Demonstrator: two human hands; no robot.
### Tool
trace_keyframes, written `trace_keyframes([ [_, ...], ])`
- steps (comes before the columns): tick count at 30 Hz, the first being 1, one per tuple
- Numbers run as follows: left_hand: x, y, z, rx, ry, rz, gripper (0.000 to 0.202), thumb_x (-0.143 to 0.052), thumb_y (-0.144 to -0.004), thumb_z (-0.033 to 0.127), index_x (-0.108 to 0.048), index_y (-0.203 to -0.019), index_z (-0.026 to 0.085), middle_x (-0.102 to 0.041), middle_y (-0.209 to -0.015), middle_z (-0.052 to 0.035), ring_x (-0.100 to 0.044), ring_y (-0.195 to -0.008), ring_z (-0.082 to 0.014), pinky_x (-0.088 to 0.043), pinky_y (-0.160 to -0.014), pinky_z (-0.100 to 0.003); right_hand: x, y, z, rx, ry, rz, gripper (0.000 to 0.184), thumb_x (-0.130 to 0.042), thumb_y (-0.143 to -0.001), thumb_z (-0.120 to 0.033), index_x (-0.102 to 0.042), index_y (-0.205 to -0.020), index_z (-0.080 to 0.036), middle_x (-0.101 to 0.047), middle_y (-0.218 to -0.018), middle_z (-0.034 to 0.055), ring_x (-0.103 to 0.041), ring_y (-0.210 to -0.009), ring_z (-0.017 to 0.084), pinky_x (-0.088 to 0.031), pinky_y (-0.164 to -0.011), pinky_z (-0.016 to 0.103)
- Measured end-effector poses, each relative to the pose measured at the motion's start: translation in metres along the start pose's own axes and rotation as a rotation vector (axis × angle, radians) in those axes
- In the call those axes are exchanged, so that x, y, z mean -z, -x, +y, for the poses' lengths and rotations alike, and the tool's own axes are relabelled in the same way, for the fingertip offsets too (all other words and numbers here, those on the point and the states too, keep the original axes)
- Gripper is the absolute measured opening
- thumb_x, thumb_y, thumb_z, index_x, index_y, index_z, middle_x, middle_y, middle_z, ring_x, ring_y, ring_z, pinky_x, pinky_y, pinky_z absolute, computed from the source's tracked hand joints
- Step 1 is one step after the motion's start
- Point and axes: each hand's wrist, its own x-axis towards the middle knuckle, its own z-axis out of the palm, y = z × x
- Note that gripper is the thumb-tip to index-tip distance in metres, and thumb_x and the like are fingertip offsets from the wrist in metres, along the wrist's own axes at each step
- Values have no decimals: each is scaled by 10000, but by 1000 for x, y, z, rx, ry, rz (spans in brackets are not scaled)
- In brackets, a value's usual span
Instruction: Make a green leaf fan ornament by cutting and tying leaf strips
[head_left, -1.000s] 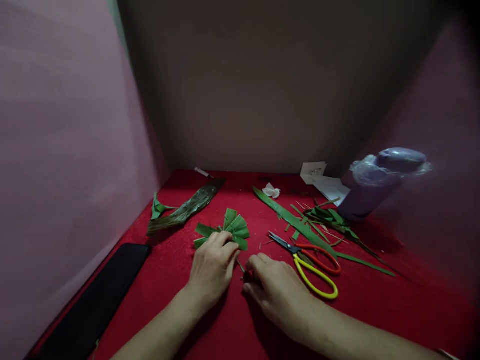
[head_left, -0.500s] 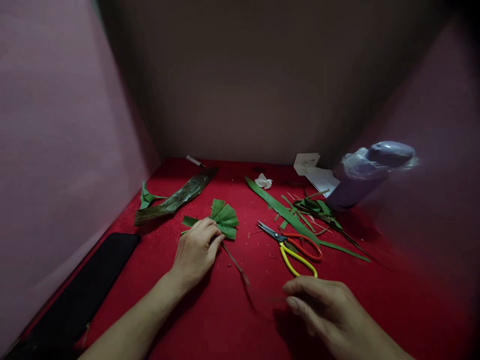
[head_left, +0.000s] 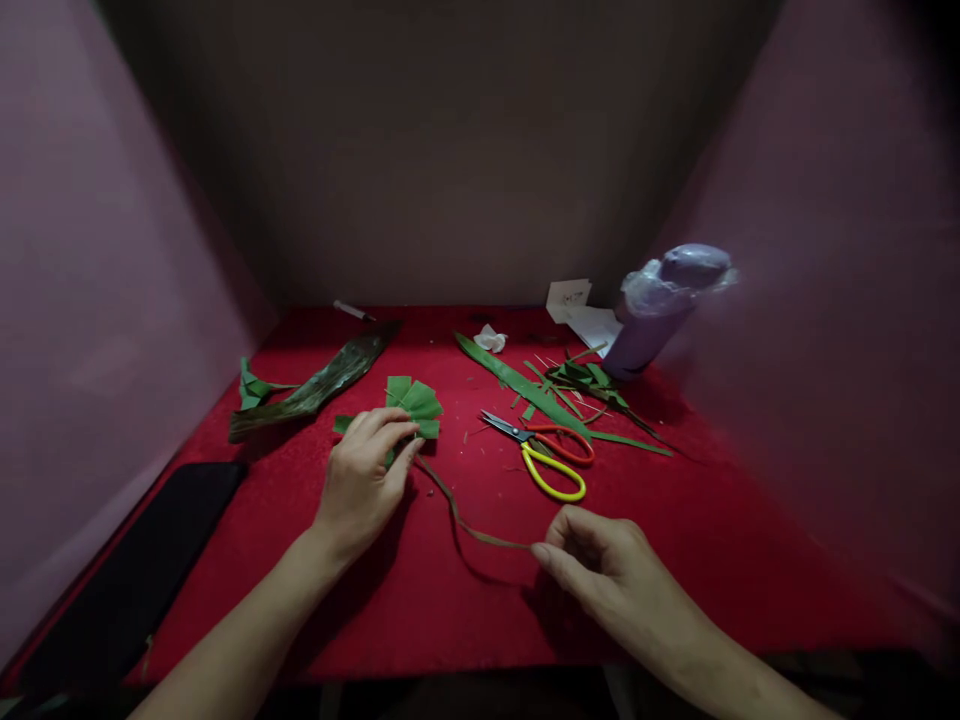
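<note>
My left hand (head_left: 369, 478) is closed on a fan of folded green leaf (head_left: 415, 398), its pleated pieces spread beyond the fingertips. From under those fingers a thin brown strip (head_left: 469, 530) runs slackly to the right, a little off the red cloth in part. My right hand (head_left: 600, 565) pinches the far end of this strip between thumb and forefinger. Beyond the right hand lie scissors (head_left: 525, 433) with one red and one yellow handle, blades pointing away to the left. How the strip joins the leaf is hidden by my left hand.
A long green leaf (head_left: 517, 380) and leaf scraps (head_left: 592, 376) lie near a purple bottle (head_left: 649, 325) topped with clear plastic. White paper (head_left: 592, 328) and crumpled tissue (head_left: 490, 338) are at the back. Leftward are a dark leaf (head_left: 319, 380), a syringe (head_left: 352, 311) and a black flat object (head_left: 135, 570).
My right hand has taken hold of the free end of the brown strip, which is now drawn out between both hands. The left hand keeps its grip. The view has shifted.
</note>
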Motion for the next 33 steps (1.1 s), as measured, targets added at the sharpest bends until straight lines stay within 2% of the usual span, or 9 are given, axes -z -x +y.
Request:
trace_keyframes([
  [3, 5, 16, 32, -19, 170, -204, 172, -542, -802, 154, -652, -920, 212, -678, -954, -63, -622, -919, -186, -503, -803, -307, -2, 2, -6, 11, -58, 4, 259, -510, -841, -345, -512, -644, -178, -477, -537, -46, -422, -507, 86, -314, -475, 198],
  [5, -1, 35, 52, -129, 224, -325, 324, -502, -795, 61, -610, -1060, 212, -670, -1049, -67, -618, -975, -172, -512, -818, -283, -3, 2, -10, 39, -83, 7, 260, -505, -848, -336, -510, -644, -174, -461, -538, -49, -410, -509, 82, -312, -477, 198],
  [7, -14, 54, 65, -212, 186, -274, 397, -485, -787, 24, -554, -1147, 178, -655, -1094, -101, -611, -1004, -185, -513, -827, -293, -5, 2, -12, 71, -122, 10, 262, -497, -858, -334, -505, -651, -175, -446, -542, -54, -401, -509, 78, -317, -482, 197],
  [9, -29, 68, 71, -235, 171, -146, 346, -498, -789, 24, -568, -1102, 154, -679, -980, -113, -644, -886, -184, -533, -738, -279, -7, 2, -14, 97, -188, 7, 253, -499, -863, -338, -511, -669, -176, -453, -553, -54, -408, -512, 76, -333, -489, 194],
  [13, -44, 78, 71, -71, 356, -31, 228, -520, -797, 37, -614, -966, 158, -678, -793, -62, -644, -702, -135, -523, -627, -219, -12, 3, -13, 117, -340, 46, 115, -594, -806, -300, -578, -817, -187, -548, -664, -38, -484, -589, 86, -408, -556, 190],
  [18, -43, 74, 72, 132, 491, -50, 188, -538, -805, 76, -647, -917, 181, -680, -804, -35, -643, -704, -119, -515, -640, -198, -17, -2, -15, 133, -399, 111, 128, -618, -782, -245, -595, -900, -201, -608, -756, -19, -550, -673, 107, -451, -611, 204],
  [22, -43, 74, 72, 132, 513, -81, 199, -529, -811, 75, -651, -917, 191, -674, -811, -29, -635, -714, -115, -504, -642, -195, -15, -7, -22, 277, -252, 120, 51, -558, -824, -186, -603, -848, -192, -603, -762, -11, -542, -687, 108, -431, -637, 215],
  [25, -42, 77, 71, 98, 497, -66, 215, -529, -805, 61, -652, -931, 184, -672, -800, -33, -632, -705, -113, -500, -633, -191, -13, -9, -26, 345, -183, 94, 111, -510, -848, -157, -586, -771, -181, -573, -708, -17, -510, -642, 97, -407, -615, 208],
  [33, -45, 82, 66, 116, 492, -63, 179, -516, -814, 76, -650, -896, 161, -673, -786, -50, -636, -700, -123, -504, -631, -198, -11, -18, -23, 332, -162, -66, 71, -522, -841, -149, -583, -849, -185, -588, -752, -11, -521, -676, 104, -411, -630, 207],
])
